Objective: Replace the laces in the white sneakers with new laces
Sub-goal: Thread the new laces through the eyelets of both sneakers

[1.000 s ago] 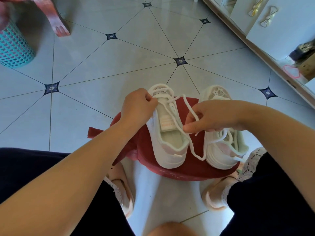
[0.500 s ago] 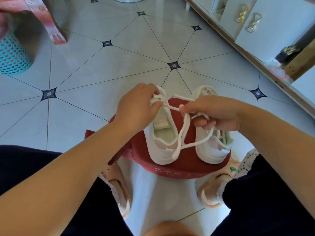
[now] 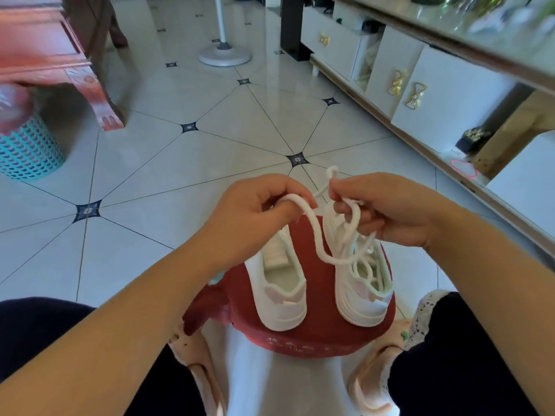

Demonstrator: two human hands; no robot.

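Both hands are working above the red stool point(image 3: 315, 337), where 2 white sneakers are sitting side by side, toes pointing to 12 o'clock and heels to 6.

Left hand point(image 3: 258, 211) is hovering over the toe end of the left sneaker point(image 3: 279, 292), thumb and curled fingers pinching 1 strand of the white lace point(image 3: 314, 232).

Right hand point(image 3: 390, 211) is sitting at 3 o'clock from it, near but not touching, over the toe end of the right sneaker point(image 3: 365, 298). Its fingers are curling round a bunch of several lace loops, and 1 small loop is poking out of the fist toward 12 o'clock.

Between the 2 grips the lace is running roughly 9-to-3. There is 1 short, fairly taut stretch up top and 1 slack bight sagging toward 6 o'clock over the gap between the shoes. More loops are dangling from the right hand into the right sneaker's opening.

The left sneaker's tongue is showing bare, with no lace crossing it. Its front eyelets are hiding under the left hand, so cannot tell whether the lace is threaded there.

Judging from this, the lace is being gathered off the shoes. The next pull is probably going toward 3 o'clock, into the right hand's fuller bundle. Risk: dangling loops snagging on the right sneaker.
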